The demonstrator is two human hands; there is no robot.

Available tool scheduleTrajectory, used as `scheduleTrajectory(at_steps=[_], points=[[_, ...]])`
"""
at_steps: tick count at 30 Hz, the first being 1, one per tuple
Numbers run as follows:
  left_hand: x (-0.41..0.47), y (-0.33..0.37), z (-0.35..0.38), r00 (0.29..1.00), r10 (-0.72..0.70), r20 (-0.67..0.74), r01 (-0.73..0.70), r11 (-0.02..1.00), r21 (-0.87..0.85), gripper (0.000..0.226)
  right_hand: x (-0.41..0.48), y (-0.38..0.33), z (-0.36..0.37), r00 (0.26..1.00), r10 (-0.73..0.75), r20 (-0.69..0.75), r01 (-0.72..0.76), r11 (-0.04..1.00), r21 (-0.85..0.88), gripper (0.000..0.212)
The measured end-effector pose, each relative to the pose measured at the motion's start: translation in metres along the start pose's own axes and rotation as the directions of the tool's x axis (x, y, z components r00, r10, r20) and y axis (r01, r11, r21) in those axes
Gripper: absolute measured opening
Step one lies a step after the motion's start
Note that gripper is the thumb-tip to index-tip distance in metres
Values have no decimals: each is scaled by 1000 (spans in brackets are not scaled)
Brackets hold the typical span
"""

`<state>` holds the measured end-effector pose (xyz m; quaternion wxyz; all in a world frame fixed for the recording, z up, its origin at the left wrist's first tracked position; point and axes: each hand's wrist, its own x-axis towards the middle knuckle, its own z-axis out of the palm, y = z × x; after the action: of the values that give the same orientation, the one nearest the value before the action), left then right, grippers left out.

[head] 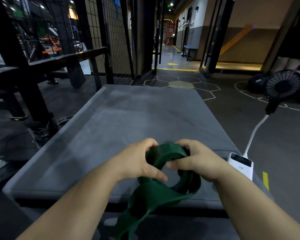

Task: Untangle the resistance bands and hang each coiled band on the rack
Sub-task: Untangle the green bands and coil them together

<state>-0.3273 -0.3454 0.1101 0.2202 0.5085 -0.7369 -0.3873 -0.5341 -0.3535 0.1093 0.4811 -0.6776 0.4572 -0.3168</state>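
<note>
Left hand (142,161) is seen at 6 o'clock of the view, fingers curled over a dark green flat rubber resistance band (164,154), thumb pressed on the bundle's 7 o'clock side. Band is gathered into several overlapped loops and is gripped between both hands. Loose strands are draped from the bundle toward 6 o'clock, past the near edge of the grey padded mat (128,118), and are cut off by the frame edge. Bundle is held over the mat's near end; contact with the mat cannot be told. Right hand (199,161) is closed round the bundle's 3 o'clock side, fingers wrapped over the top, thumb laid across the loops. White rectangular power bank (241,164) is laid at the mat's right edge, 4 o'clock, just beside the right wrist. White cable (255,134) is run from it up toward 2 o'clock. Dark ball marked 3KG (256,84) is seen on the floor there. Small black round fan (284,85) is seen just right of the ball, cable joined at its handle.
</note>
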Motion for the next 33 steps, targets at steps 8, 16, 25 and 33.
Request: scheduleTrajectory(at_steps=[8, 16, 25, 33], points=[[0, -3, 2, 993, 24, -119, -20, 999, 30, 45, 2, 1, -1, 998, -29, 64, 18, 985, 172, 49], [-3, -1, 1, 992, 60, -114, -63, 998, -24, 32, 2, -2, -2, 981, -13, 195, -5, 996, 92, 61], [-1, 3, 4, 992, 99, -83, -98, 995, 7, 41, -2, -1, -5, 919, -13, 394, -35, 993, 116, 66], [2, -1, 5, 992, 120, -27, -122, 990, -73, 51, -1, 0, -1, 928, -39, 372, -76, 953, 292, 82]])
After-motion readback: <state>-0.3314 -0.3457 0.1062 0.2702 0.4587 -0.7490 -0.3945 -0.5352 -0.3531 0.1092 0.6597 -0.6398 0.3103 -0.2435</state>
